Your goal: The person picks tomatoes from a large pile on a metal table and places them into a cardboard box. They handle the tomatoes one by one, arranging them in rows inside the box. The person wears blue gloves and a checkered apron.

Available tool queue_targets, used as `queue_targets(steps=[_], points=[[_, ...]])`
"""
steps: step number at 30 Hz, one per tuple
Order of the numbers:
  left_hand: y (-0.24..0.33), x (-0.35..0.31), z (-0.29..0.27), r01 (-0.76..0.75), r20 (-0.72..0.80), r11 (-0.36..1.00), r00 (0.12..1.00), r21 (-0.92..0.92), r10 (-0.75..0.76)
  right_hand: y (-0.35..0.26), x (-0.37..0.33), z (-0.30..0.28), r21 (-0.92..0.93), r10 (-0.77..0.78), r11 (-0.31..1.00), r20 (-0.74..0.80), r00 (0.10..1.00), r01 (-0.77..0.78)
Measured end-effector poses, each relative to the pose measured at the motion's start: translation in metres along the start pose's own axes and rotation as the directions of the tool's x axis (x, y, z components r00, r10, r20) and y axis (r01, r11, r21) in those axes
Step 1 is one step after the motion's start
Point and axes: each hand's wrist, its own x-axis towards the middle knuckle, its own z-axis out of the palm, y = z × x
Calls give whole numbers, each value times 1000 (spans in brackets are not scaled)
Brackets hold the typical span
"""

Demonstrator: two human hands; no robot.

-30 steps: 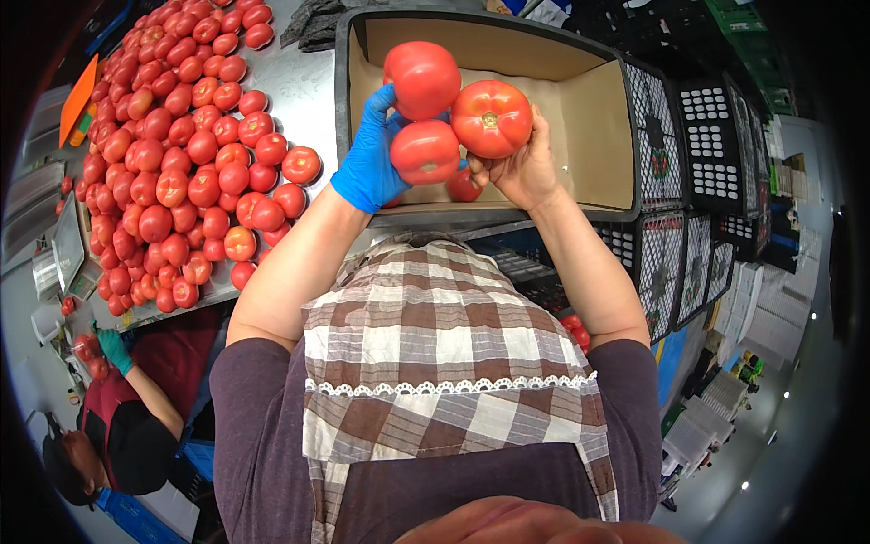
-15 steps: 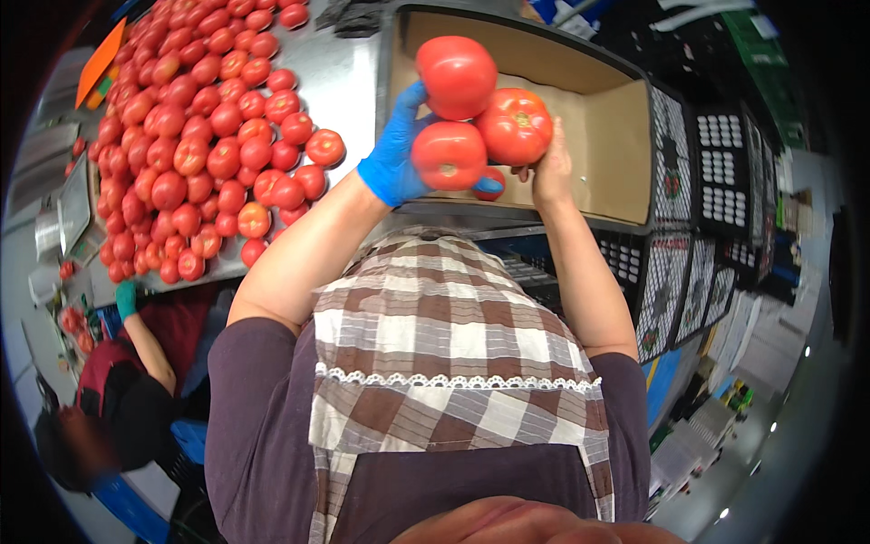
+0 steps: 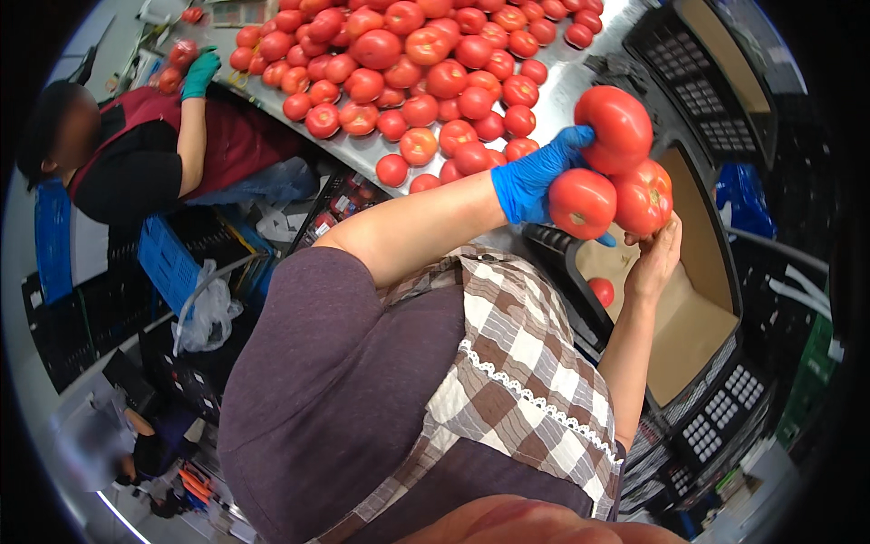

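Note:
Three large red tomatoes are held close together over the near end of a black crate lined with brown cardboard. My left hand, in a blue glove, is closed round the upper tomato and the lower left tomato. Against the underside of the ribbed right tomato rest the curled fingers of my bare right hand. A smaller tomato lies on the crate's lining below. Some fingertips are hidden behind the fruit.
A big heap of tomatoes covers much of the metal table. A co-worker's green-gloved hand is at the table's far left. Another lined crate stands at the back right, with a blue bag nearby.
My view has swung to the left, so the heap and the co-worker show more fully. Both hands still hold the three tomatoes together over the crate.

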Motion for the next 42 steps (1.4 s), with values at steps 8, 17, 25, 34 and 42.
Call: queue_targets(steps=[8, 17, 25, 34, 42], points=[[68, -95, -52, -457, -155, 856, 852, 243, 500, 27, -4, 21, -85, -104, 990, 68, 992, 110], [102, -235, -145, -589, -361, 747, 654, 309, 665, 25, -8, 21, -118, -141, 982, 45, 989, 145], [87, -287, -183, -513, -577, 779, 533, 362, 619, 22, -8, 16, -144, -173, 974, 40, 984, 177], [79, -297, -215, -490, -651, 776, 446, 397, 615, 25, -7, 10, -139, -164, 976, 57, 985, 170], [63, -295, -208, -503, -690, 752, 357, 426, 630, -14, -7, 49, -435, -455, 734, 255, 853, 522]])
